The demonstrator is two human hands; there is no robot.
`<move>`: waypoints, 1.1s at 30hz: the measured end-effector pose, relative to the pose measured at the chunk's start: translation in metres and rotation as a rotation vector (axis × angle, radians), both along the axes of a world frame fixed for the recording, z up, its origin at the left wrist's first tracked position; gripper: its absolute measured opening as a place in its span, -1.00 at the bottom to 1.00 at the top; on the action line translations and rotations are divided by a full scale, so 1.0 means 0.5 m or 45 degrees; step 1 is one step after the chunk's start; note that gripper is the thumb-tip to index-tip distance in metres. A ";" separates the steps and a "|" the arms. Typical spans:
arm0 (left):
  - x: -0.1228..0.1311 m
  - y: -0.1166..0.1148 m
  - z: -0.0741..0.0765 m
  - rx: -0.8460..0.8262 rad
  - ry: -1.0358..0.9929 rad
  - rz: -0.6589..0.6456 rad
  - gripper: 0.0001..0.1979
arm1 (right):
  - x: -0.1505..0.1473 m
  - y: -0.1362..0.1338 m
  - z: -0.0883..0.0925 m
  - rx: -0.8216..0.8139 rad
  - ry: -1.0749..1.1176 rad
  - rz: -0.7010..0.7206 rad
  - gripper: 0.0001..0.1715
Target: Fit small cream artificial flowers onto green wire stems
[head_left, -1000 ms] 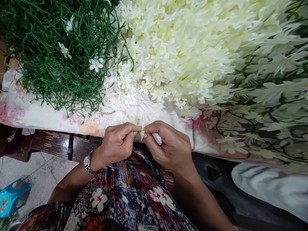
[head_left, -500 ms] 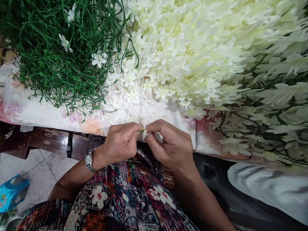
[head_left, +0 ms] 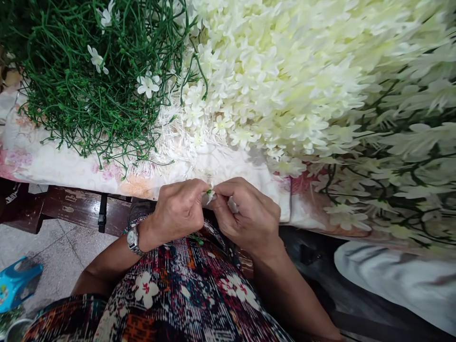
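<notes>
My left hand [head_left: 176,211] and my right hand [head_left: 245,216] meet fingertip to fingertip at the table's near edge, both pinched on one small white artificial flower with a green stem tip [head_left: 210,194]. A wristwatch [head_left: 132,240] is on my left wrist. Just beyond the hands lies a big heap of cream-white flower heads [head_left: 281,71]. To its left is a tangle of bare green stems [head_left: 92,80] with a few white flowers stuck on.
A floral cloth [head_left: 53,164] covers the table, over a dark wooden edge [head_left: 78,209]. Finished flower sprays [head_left: 399,175] lie at the right. A white bag [head_left: 399,280] sits at lower right, a blue stool [head_left: 16,282] on the tiled floor at left.
Both hands keep their pinch on the small flower and shift only slightly. The view has tilted a little, so the heaps sit lower in the frame.
</notes>
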State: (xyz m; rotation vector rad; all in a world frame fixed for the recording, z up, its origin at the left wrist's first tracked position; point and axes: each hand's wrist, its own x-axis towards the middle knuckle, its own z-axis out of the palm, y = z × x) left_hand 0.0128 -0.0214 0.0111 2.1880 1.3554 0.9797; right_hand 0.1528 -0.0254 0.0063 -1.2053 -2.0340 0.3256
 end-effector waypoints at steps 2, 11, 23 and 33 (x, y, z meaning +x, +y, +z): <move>0.003 -0.001 0.000 0.010 -0.002 0.007 -0.83 | -0.001 -0.001 -0.001 0.003 0.001 0.003 -0.86; 0.012 -0.003 -0.002 0.028 0.067 0.033 -0.81 | 0.000 -0.005 -0.003 0.032 -0.045 -0.004 -0.86; -0.010 0.011 0.017 -0.764 -0.658 0.018 -0.91 | 0.019 0.012 0.042 -0.034 0.038 0.094 -0.80; -0.012 0.017 0.027 -0.868 -0.805 0.016 -0.92 | 0.022 0.018 0.042 0.187 -0.184 0.163 -0.80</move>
